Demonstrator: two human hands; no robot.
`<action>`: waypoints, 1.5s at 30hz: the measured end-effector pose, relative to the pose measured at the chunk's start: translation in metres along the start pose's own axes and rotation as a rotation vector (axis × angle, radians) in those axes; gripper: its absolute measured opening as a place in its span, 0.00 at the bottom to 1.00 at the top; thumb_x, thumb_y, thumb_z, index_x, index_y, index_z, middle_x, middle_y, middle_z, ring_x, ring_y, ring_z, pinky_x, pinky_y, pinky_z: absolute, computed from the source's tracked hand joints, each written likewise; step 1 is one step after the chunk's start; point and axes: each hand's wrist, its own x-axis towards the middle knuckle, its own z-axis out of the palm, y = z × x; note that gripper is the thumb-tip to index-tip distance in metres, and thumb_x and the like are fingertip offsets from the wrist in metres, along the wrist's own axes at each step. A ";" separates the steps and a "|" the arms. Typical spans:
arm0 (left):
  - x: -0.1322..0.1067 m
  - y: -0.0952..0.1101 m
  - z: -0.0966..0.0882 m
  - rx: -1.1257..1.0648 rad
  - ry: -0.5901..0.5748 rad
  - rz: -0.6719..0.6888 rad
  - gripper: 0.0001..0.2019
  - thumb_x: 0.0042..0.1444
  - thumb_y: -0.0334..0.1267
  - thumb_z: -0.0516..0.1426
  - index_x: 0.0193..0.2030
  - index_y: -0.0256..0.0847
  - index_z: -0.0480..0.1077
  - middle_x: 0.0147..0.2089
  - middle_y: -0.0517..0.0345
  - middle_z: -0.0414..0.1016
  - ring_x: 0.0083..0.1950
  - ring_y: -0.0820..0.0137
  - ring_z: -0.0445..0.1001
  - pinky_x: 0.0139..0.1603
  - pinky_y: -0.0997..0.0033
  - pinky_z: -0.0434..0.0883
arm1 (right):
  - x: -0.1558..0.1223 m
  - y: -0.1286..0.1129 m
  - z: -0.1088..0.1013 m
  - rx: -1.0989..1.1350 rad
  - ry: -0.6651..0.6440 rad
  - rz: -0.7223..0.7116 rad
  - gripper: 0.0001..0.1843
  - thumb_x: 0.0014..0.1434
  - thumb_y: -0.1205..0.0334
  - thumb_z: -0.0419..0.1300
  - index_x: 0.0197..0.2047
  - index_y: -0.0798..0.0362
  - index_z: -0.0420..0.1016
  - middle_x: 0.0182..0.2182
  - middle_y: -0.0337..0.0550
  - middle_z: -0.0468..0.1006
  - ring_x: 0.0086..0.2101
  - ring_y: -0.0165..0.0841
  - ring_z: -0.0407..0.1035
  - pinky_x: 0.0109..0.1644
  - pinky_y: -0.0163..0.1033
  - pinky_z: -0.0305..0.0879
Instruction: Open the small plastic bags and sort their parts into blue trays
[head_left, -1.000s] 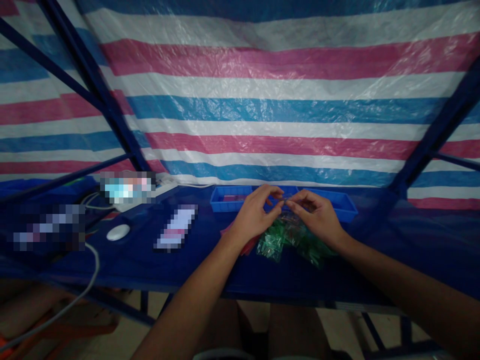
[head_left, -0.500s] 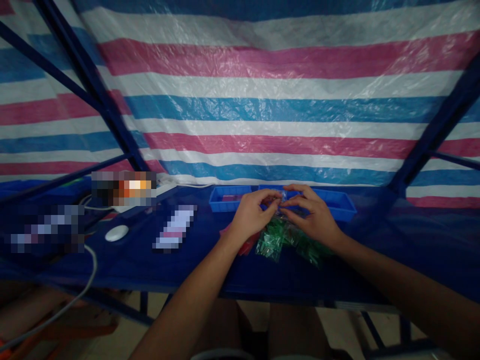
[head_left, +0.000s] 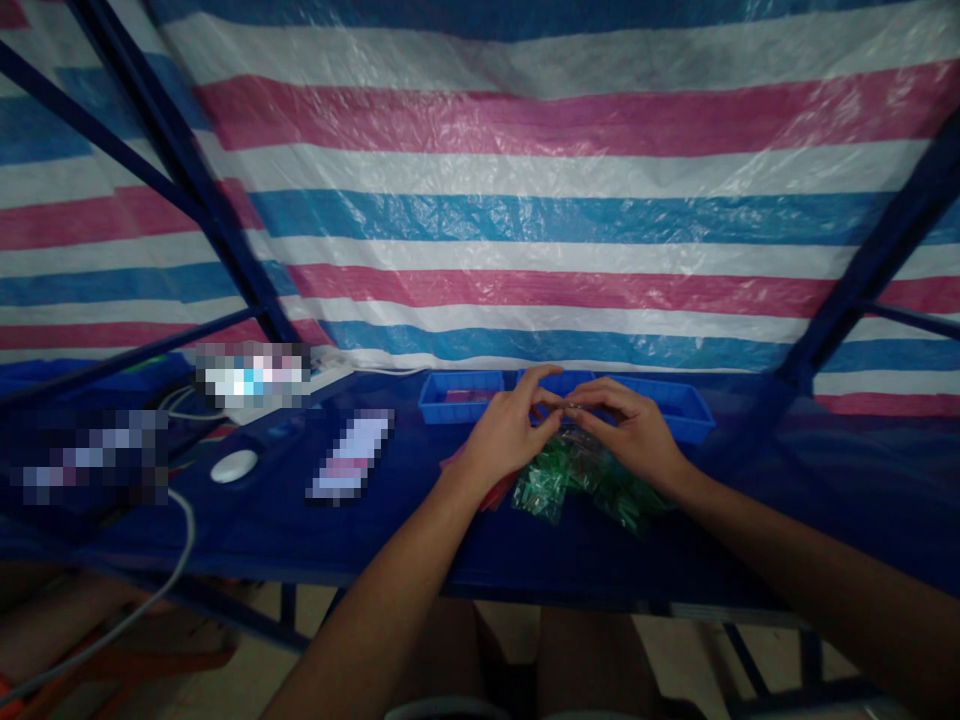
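Note:
My left hand (head_left: 516,418) and my right hand (head_left: 626,425) meet fingertip to fingertip above the blue table. Each pinches, thumb against fingers, at something small between them that is too tiny and dim to name. Just below the hands lie green items in clear plastic bags (head_left: 541,485), with more green bags (head_left: 628,500) under my right hand. A red piece (head_left: 495,492) shows partly from beneath my left wrist. Behind the fingers stands a blue tray (head_left: 556,380), mostly covered by them.
Blue trays stand at the back, one on the left (head_left: 459,398) and one on the right (head_left: 679,410). Left of my arm lie a blurred-out phone (head_left: 351,455) and a white oval object (head_left: 233,466). A white power strip (head_left: 289,396) and a cable (head_left: 184,540) are farther left. Striped sheeting hangs behind.
My right hand's fingers have come down and closed in toward the left fingertips. My left forefinger has lifted a little. The clear bit seen between the fingers no longer shows.

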 end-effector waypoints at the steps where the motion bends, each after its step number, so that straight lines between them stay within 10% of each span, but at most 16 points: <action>1: 0.000 -0.001 0.000 0.014 0.000 -0.007 0.28 0.65 0.31 0.60 0.70 0.47 0.61 0.50 0.56 0.84 0.46 0.66 0.83 0.49 0.66 0.77 | 0.000 -0.001 -0.001 -0.021 0.002 -0.019 0.07 0.67 0.59 0.67 0.47 0.43 0.85 0.45 0.44 0.82 0.48 0.42 0.77 0.55 0.51 0.73; 13: 0.003 -0.007 -0.002 -0.268 0.009 -0.054 0.12 0.71 0.39 0.55 0.53 0.43 0.79 0.49 0.53 0.84 0.50 0.63 0.82 0.52 0.64 0.76 | -0.002 0.000 -0.004 -0.226 0.050 -0.143 0.14 0.66 0.64 0.65 0.51 0.39 0.85 0.54 0.46 0.77 0.55 0.44 0.73 0.58 0.55 0.73; 22: 0.005 -0.011 0.004 -0.286 0.123 -0.110 0.15 0.65 0.33 0.61 0.57 0.43 0.71 0.48 0.53 0.84 0.48 0.66 0.83 0.52 0.62 0.78 | 0.001 -0.003 -0.002 -0.094 0.091 -0.048 0.12 0.68 0.62 0.62 0.50 0.42 0.84 0.54 0.47 0.78 0.57 0.46 0.72 0.64 0.58 0.69; 30: 0.005 -0.008 -0.002 -0.107 0.136 -0.057 0.13 0.65 0.32 0.61 0.55 0.43 0.73 0.50 0.53 0.84 0.51 0.65 0.83 0.53 0.61 0.78 | 0.001 -0.006 -0.003 0.045 -0.039 0.006 0.12 0.72 0.56 0.59 0.51 0.42 0.84 0.52 0.45 0.83 0.55 0.44 0.75 0.63 0.55 0.71; 39: 0.002 -0.027 -0.011 0.209 0.234 -0.090 0.16 0.63 0.27 0.58 0.57 0.39 0.73 0.52 0.49 0.82 0.49 0.62 0.82 0.56 0.57 0.77 | 0.007 0.006 -0.007 -0.318 0.011 -0.134 0.22 0.69 0.59 0.61 0.65 0.42 0.75 0.60 0.49 0.77 0.61 0.48 0.70 0.68 0.61 0.65; 45: 0.000 -0.025 -0.012 0.283 0.103 -0.033 0.09 0.66 0.32 0.57 0.49 0.40 0.77 0.47 0.52 0.83 0.49 0.61 0.81 0.55 0.59 0.76 | 0.008 0.015 -0.003 -0.373 -0.126 -0.190 0.12 0.69 0.59 0.62 0.52 0.44 0.84 0.56 0.48 0.81 0.60 0.49 0.70 0.67 0.64 0.64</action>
